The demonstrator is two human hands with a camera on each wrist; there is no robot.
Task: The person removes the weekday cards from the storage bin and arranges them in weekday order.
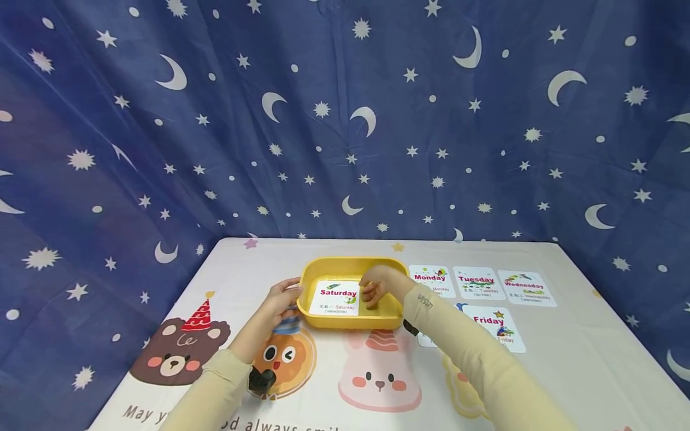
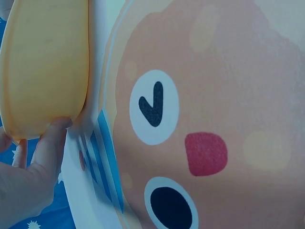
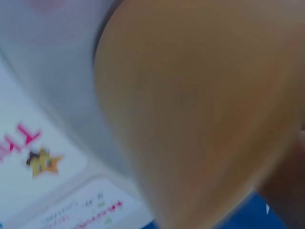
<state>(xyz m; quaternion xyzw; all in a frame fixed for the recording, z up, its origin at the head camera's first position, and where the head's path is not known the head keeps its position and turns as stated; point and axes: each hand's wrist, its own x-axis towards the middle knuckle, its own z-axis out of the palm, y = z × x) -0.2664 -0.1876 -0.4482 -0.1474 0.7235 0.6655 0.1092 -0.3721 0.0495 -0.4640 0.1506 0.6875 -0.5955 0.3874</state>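
Note:
A yellow plastic tray rests on the patterned tabletop. Inside it a white card printed "Saturday" lies face up toward the left end. My left hand grips the tray's left end at the rim; the left wrist view shows its fingers against the tray's edge. Reaching in over the tray's right side, my right hand has bent fingers at the Saturday card's right edge. Whether they pinch the card, I cannot tell. In the right wrist view the tray's blurred wall hides the fingers.
Right of the tray lie the Monday, Tuesday and Wednesday cards in a row. Nearer, the Friday card lies beside the Thursday card, mostly hidden by my right sleeve. A starry blue curtain hangs behind.

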